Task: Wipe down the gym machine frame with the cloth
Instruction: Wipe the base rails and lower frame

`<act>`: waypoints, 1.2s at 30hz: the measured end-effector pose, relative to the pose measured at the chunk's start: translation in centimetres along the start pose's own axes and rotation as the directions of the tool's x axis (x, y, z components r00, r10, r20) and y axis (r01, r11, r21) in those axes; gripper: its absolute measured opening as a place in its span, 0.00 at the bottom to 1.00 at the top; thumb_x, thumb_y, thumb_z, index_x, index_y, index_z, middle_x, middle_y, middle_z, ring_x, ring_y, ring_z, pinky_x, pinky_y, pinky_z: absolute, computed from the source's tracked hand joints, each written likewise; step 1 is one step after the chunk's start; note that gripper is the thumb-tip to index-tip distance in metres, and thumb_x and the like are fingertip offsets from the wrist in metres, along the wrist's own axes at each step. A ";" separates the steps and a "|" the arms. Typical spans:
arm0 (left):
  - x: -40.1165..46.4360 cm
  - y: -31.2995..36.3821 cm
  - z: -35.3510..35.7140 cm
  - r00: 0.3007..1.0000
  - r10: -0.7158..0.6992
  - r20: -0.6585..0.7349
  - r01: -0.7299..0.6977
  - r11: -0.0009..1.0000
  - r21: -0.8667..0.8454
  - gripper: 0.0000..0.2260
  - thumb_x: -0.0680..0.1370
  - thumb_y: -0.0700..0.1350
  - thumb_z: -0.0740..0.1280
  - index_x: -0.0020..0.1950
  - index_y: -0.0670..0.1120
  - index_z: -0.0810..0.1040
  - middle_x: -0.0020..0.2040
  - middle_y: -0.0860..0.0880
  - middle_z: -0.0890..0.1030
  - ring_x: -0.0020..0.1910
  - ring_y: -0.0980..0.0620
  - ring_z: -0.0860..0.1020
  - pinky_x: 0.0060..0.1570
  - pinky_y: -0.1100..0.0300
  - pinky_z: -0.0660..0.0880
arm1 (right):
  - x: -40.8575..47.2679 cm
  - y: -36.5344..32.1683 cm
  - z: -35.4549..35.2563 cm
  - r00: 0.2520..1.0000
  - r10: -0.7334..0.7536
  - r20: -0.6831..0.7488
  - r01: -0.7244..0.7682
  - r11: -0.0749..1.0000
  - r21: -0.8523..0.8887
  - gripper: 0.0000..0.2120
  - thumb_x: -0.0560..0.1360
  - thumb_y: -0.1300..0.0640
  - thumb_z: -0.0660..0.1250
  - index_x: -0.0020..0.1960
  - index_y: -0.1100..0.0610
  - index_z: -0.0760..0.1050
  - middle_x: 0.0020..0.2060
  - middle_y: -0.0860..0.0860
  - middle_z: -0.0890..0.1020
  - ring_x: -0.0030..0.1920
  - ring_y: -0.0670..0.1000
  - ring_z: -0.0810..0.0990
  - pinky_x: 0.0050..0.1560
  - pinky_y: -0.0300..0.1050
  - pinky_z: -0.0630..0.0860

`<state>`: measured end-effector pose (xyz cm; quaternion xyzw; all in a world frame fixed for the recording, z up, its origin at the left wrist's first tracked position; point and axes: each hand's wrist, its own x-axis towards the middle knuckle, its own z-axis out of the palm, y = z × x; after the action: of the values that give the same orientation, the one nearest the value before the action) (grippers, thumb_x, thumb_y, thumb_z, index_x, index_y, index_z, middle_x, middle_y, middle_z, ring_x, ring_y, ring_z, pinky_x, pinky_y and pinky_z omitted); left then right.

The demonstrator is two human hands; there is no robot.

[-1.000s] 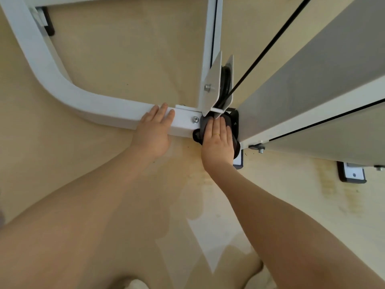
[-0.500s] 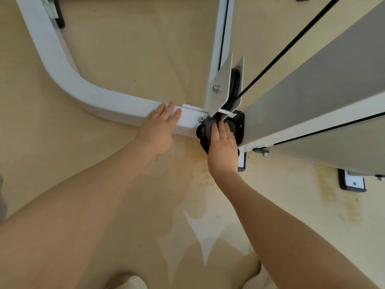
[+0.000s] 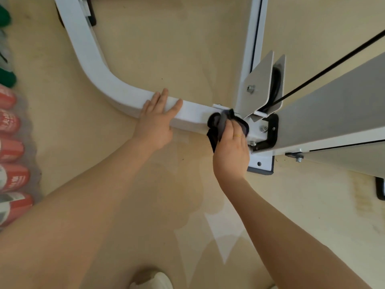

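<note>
Since the earlier frame, the cloth (image 3: 218, 127) has been drawn left off the black bracket (image 3: 273, 130) onto the end of the white frame (image 3: 98, 65), and that bracket is now uncovered. Red and green cans (image 3: 12, 151) have come into sight at nine o'clock.

Head view: the cloth, dark and bunched, is gripped by the right hand (image 3: 232, 151), fingers curled round it, and is pressed against the frame just left of the pulley plates (image 3: 259, 86). The left hand (image 3: 155, 122) is laid flat on the frame at ten o'clock from the cloth, fingers straight, holding nothing. A black cable (image 3: 333, 63) is seen running toward two o'clock. A shoe (image 3: 155, 281) is seen at six o'clock on the floor (image 3: 166, 49).
</note>
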<state>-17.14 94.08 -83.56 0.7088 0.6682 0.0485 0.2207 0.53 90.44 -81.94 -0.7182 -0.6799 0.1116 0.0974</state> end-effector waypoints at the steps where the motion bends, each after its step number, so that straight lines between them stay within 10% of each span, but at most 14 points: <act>1: 0.0 -0.2 -0.1 1.000 0.012 0.010 -0.012 1.000 0.002 0.33 0.74 0.36 0.59 0.76 0.53 0.51 0.76 0.44 0.42 0.75 0.46 0.42 0.71 0.54 0.40 | 0.2 -1.1 -0.3 0.997 -0.028 -0.071 0.032 0.998 0.057 0.26 0.74 0.70 0.58 0.71 0.64 0.61 0.69 0.59 0.67 0.68 0.60 0.66 0.67 0.52 0.64; 4: 0.0 -0.8 -0.3 0.999 0.050 0.017 -0.050 0.999 0.011 0.34 0.74 0.37 0.60 0.76 0.54 0.50 0.76 0.45 0.42 0.75 0.47 0.42 0.71 0.56 0.39 | 2.5 -3.4 -0.6 0.976 -0.088 -0.197 0.113 0.987 0.116 0.27 0.72 0.73 0.58 0.71 0.64 0.62 0.70 0.59 0.67 0.68 0.60 0.66 0.66 0.52 0.63; 9: 0.0 -1.0 -0.3 0.998 0.063 -0.002 -0.063 0.998 -0.017 0.35 0.73 0.34 0.59 0.75 0.54 0.50 0.77 0.46 0.42 0.75 0.48 0.43 0.70 0.58 0.38 | 5.6 -1.8 0.5 0.923 -0.210 0.321 0.259 0.959 -0.115 0.29 0.81 0.48 0.51 0.77 0.56 0.44 0.76 0.52 0.48 0.76 0.52 0.44 0.73 0.48 0.41; 15: 0.0 -1.1 0.0 0.998 0.058 -0.009 -0.058 0.998 -0.032 0.36 0.72 0.35 0.61 0.75 0.55 0.50 0.77 0.47 0.41 0.75 0.48 0.41 0.70 0.58 0.37 | 2.1 0.3 0.8 0.862 -0.330 0.385 0.362 0.932 -0.009 0.39 0.70 0.28 0.46 0.76 0.43 0.43 0.76 0.50 0.42 0.75 0.53 0.38 0.71 0.50 0.35; 20: 0.1 -1.3 0.2 0.998 0.064 0.000 -0.064 0.998 -0.026 0.36 0.73 0.34 0.60 0.75 0.55 0.49 0.77 0.48 0.41 0.75 0.49 0.41 0.69 0.58 0.36 | 4.0 -0.5 1.8 0.856 -0.345 0.384 0.418 0.900 -0.124 0.40 0.71 0.31 0.57 0.75 0.41 0.41 0.76 0.51 0.41 0.75 0.55 0.39 0.72 0.53 0.38; 27: 0.3 -1.0 -0.4 0.999 0.038 0.037 -0.038 0.999 0.003 0.33 0.75 0.33 0.57 0.76 0.48 0.47 0.77 0.48 0.42 0.75 0.49 0.42 0.70 0.57 0.39 | 6.8 -2.0 1.3 0.854 -0.255 0.453 0.255 0.965 0.062 0.24 0.80 0.41 0.43 0.76 0.42 0.47 0.76 0.50 0.45 0.75 0.53 0.41 0.72 0.52 0.37; 36: 0.2 -0.2 -0.7 0.997 -0.020 0.078 0.017 0.999 0.043 0.32 0.76 0.34 0.55 0.76 0.44 0.43 0.76 0.46 0.41 0.75 0.48 0.42 0.71 0.55 0.41 | 4.9 -2.2 1.9 0.813 -0.355 0.462 0.396 0.918 0.007 0.24 0.81 0.45 0.43 0.75 0.43 0.40 0.76 0.49 0.39 0.75 0.52 0.38 0.71 0.50 0.35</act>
<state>-17.53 94.42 -83.02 0.7084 0.6666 0.0046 0.2320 -1.91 95.43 -83.27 -0.5271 -0.8161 0.2243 -0.0763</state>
